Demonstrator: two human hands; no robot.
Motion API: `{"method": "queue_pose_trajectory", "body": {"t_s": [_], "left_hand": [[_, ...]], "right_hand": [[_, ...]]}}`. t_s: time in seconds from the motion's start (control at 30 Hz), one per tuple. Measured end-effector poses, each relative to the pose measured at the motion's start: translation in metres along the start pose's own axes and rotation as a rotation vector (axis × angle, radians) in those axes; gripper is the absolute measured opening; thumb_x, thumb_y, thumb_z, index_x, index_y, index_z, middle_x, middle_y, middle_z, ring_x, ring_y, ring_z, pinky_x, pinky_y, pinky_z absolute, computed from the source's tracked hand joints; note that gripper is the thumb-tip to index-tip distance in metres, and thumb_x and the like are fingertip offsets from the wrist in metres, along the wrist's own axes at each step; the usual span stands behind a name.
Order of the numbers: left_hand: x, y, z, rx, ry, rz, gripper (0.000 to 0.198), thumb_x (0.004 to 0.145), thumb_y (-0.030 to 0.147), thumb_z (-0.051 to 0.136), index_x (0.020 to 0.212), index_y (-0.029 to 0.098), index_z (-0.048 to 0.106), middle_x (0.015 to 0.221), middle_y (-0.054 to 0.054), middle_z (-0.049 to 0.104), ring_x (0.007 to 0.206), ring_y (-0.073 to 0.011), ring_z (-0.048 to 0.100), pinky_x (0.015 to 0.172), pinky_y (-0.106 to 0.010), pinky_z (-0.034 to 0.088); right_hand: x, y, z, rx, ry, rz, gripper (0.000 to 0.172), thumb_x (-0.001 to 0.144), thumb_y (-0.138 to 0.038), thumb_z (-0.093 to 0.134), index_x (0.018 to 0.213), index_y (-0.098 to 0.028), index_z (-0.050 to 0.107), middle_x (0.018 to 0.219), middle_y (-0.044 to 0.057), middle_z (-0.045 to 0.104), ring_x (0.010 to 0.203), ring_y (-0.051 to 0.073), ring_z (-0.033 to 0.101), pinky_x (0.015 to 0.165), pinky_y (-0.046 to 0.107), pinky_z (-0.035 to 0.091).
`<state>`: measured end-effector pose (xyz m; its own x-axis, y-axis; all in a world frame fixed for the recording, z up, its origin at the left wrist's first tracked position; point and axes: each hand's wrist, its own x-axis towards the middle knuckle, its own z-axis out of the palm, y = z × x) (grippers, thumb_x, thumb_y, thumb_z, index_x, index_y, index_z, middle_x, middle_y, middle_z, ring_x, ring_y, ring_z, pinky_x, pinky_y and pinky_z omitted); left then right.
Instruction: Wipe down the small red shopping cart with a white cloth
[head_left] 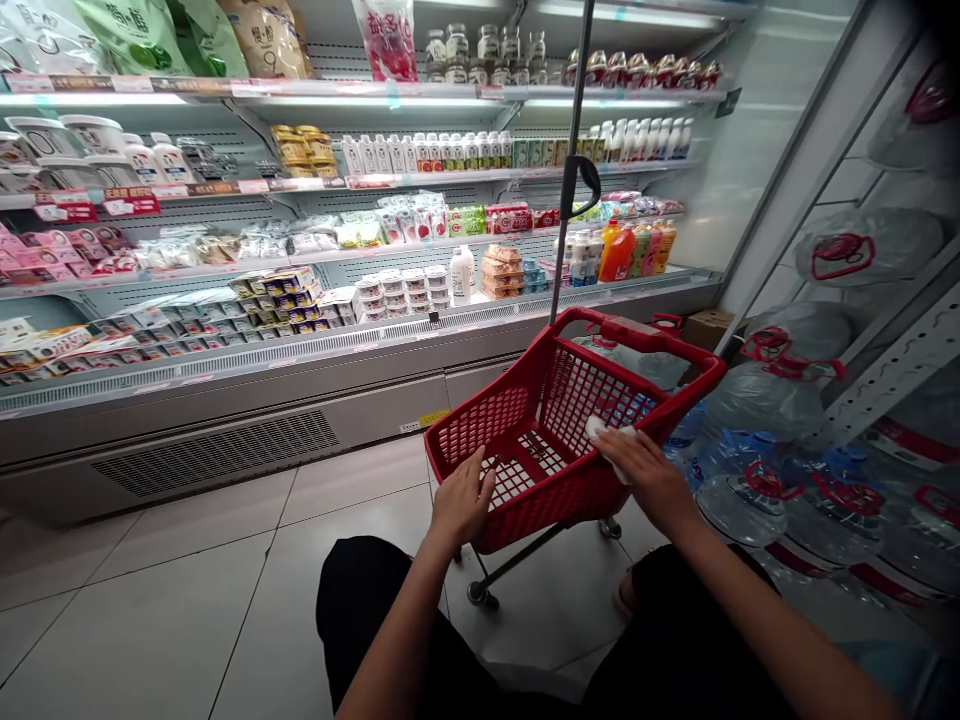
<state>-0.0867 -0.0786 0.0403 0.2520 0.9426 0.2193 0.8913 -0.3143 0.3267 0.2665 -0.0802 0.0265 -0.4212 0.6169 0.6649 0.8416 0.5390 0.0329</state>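
A small red shopping cart [525, 400] with a mesh basket stands on the tiled floor in front of me. My left hand [459, 503] grips the near rim of the basket, fingers curled over the edge. My right hand [645, 472] lies flat on the right rim and presses a white cloth [609, 440] against it. A thin pole [571, 170] rises from the far end of the cart. My knees in dark trousers show at the bottom.
An open refrigerated shelf unit [300, 250] with dairy packs, bottles and drinks runs along the left and back. Several large water jugs [780, 400] with red handles are stacked on a rack at the right. A cardboard box [705, 325] sits behind the cart.
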Motion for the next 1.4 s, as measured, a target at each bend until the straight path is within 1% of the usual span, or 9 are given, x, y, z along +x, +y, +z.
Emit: {"method": "queue_pose_trajectory", "body": {"t_s": [0.07, 0.17, 0.3, 0.4, 0.8, 0.97, 1.17, 1.27, 1.4], "left_hand": [[0.006, 0.005, -0.002, 0.032, -0.063, -0.058, 0.059, 0.11, 0.049, 0.023, 0.158, 0.019, 0.04, 0.16, -0.008, 0.049, 0.147, -0.0229, 0.046, 0.12, -0.041, 0.039], [0.011, 0.028, 0.007, 0.084, -0.079, -0.077, 0.058, 0.11, 0.05, 0.026, 0.154, 0.018, 0.046, 0.16, -0.012, 0.048, 0.148, -0.028, 0.045, 0.121, -0.049, 0.038], [0.008, 0.06, 0.027, 0.075, 0.003, 0.175, 0.047, 0.111, 0.041, 0.033, 0.148, 0.021, 0.052, 0.15, -0.009, 0.06, 0.137, -0.0236, 0.058, 0.116, -0.041, 0.046], [0.003, 0.06, 0.031, 0.076, 0.054, 0.236, 0.04, 0.111, 0.036, 0.037, 0.144, 0.025, 0.056, 0.138, -0.005, 0.069, 0.123, -0.021, 0.068, 0.104, -0.036, 0.054], [0.005, -0.002, -0.012, 0.1, 0.02, 0.29, 0.043, 0.111, 0.044, 0.036, 0.15, 0.038, 0.052, 0.136, 0.002, 0.071, 0.121, -0.0196, 0.069, 0.099, -0.034, 0.056], [0.008, 0.017, -0.01, 0.133, 0.036, 0.257, 0.047, 0.11, 0.047, 0.035, 0.154, 0.035, 0.046, 0.147, -0.001, 0.063, 0.131, -0.0227, 0.063, 0.11, -0.043, 0.05], [0.015, 0.057, 0.008, 0.106, 0.057, 0.441, 0.048, 0.11, 0.041, 0.038, 0.157, 0.03, 0.039, 0.156, -0.002, 0.054, 0.14, -0.0199, 0.055, 0.115, -0.041, 0.046], [0.015, 0.059, 0.011, 0.11, 0.061, 0.417, 0.047, 0.11, 0.04, 0.041, 0.156, 0.031, 0.041, 0.154, -0.002, 0.056, 0.132, -0.0209, 0.061, 0.105, -0.037, 0.053], [0.013, 0.054, 0.008, 0.101, 0.055, 0.384, 0.045, 0.11, 0.041, 0.039, 0.154, 0.034, 0.043, 0.152, 0.0, 0.059, 0.128, -0.0197, 0.064, 0.1, -0.034, 0.055]], "right_hand": [[-0.003, 0.01, -0.003, -0.029, 0.021, 0.018, 0.071, 0.097, -0.001, 0.032, 0.162, -0.028, 0.034, 0.159, 0.003, 0.049, 0.145, 0.02, 0.048, 0.127, 0.05, 0.032], [-0.002, -0.014, 0.009, -0.022, 0.04, 0.037, 0.071, 0.097, -0.002, 0.033, 0.164, -0.025, 0.028, 0.159, 0.005, 0.049, 0.148, 0.022, 0.045, 0.127, 0.052, 0.032], [0.005, -0.073, 0.031, 0.021, 0.002, -0.012, 0.071, 0.099, -0.004, 0.035, 0.166, -0.024, 0.021, 0.16, 0.005, 0.048, 0.148, 0.021, 0.044, 0.127, 0.049, 0.033], [0.008, -0.089, 0.032, 0.04, -0.037, -0.088, 0.072, 0.099, -0.004, 0.036, 0.166, -0.025, 0.019, 0.16, 0.003, 0.047, 0.148, 0.019, 0.043, 0.126, 0.046, 0.034], [-0.009, 0.019, -0.046, -0.234, 0.059, 0.081, 0.071, 0.101, -0.002, 0.033, 0.164, -0.033, 0.026, 0.157, -0.001, 0.051, 0.144, 0.02, 0.05, 0.129, 0.049, 0.024], [-0.003, -0.004, -0.032, -0.209, 0.133, 0.181, 0.072, 0.098, -0.003, 0.037, 0.164, -0.029, 0.029, 0.154, 0.001, 0.055, 0.145, 0.023, 0.049, 0.127, 0.05, 0.027], [0.012, -0.062, 0.009, -0.075, 0.004, -0.02, 0.072, 0.097, -0.002, 0.034, 0.165, -0.024, 0.025, 0.157, 0.002, 0.051, 0.145, 0.019, 0.048, 0.128, 0.045, 0.027], [0.009, -0.048, 0.0, -0.095, -0.045, -0.072, 0.073, 0.097, -0.002, 0.035, 0.165, -0.026, 0.024, 0.158, 0.001, 0.05, 0.145, 0.018, 0.047, 0.129, 0.045, 0.023], [-0.004, 0.012, -0.041, -0.21, 0.003, 0.032, 0.078, 0.094, 0.001, 0.033, 0.164, -0.031, 0.026, 0.158, 0.0, 0.05, 0.145, 0.019, 0.048, 0.129, 0.049, 0.02]]}}
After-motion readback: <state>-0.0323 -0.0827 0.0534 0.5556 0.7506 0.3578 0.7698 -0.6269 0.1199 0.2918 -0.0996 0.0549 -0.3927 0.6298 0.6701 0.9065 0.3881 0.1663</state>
